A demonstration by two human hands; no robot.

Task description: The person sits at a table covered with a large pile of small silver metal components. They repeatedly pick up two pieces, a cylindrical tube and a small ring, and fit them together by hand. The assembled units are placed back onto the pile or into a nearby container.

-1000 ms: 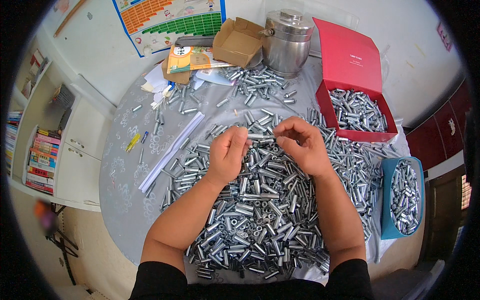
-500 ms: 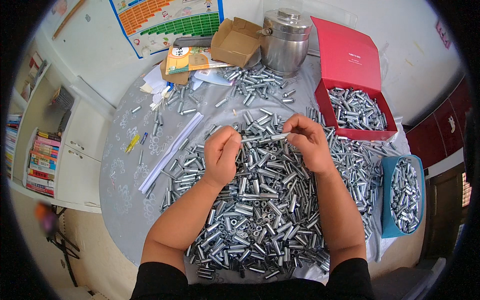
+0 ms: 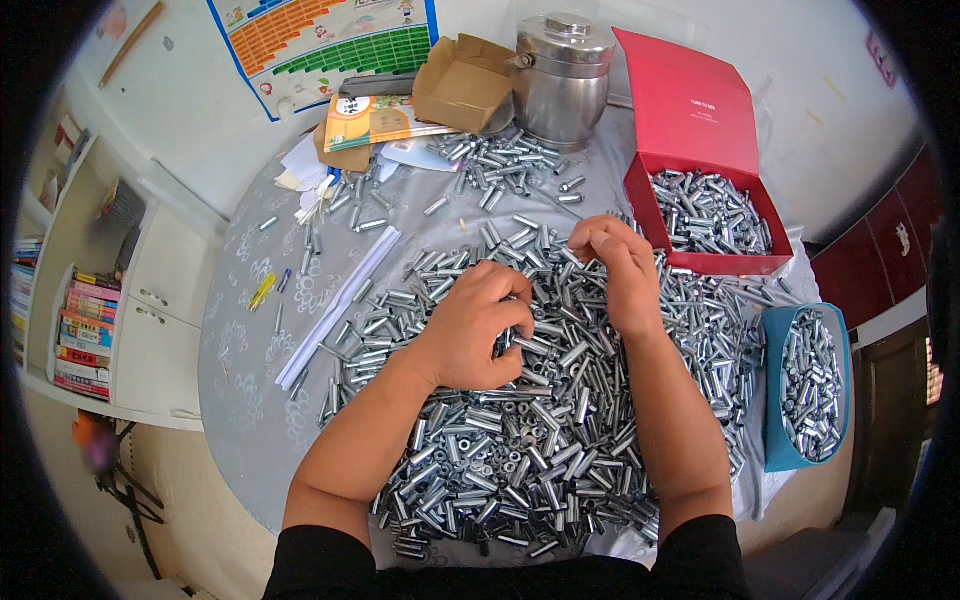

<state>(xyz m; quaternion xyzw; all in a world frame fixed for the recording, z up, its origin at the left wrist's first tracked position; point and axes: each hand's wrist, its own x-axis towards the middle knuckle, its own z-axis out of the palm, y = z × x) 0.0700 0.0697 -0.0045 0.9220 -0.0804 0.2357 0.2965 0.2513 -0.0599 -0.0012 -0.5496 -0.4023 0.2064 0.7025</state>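
Note:
A wide heap of silver metal sleeves, bolts and nuts (image 3: 540,440) covers the middle of the table. Low over the heap's centre is my left hand (image 3: 478,325), its fingers bent downward and its thumb apart from them; metal sleeves lie right beneath the fingertips. My right hand (image 3: 622,268) hovers at the far side of the heap, near the red box. Its fingers are curled in toward the thumb, and whatever they may hold is hidden.
An open red box (image 3: 720,262) and a teal fabric bin (image 3: 770,400) hold more metal parts at right. A steel pot (image 3: 563,90), cardboard box (image 3: 460,85) and books (image 3: 380,122) stand at the back. Left of the heap lie a white strip (image 3: 338,310) and yellow tool (image 3: 262,290).
Both hands held a thin metal bolt between them earlier; that bolt no longer shows. My left hand has moved right and nearer, down onto the heap, its fingers parting. The right stayed close by.

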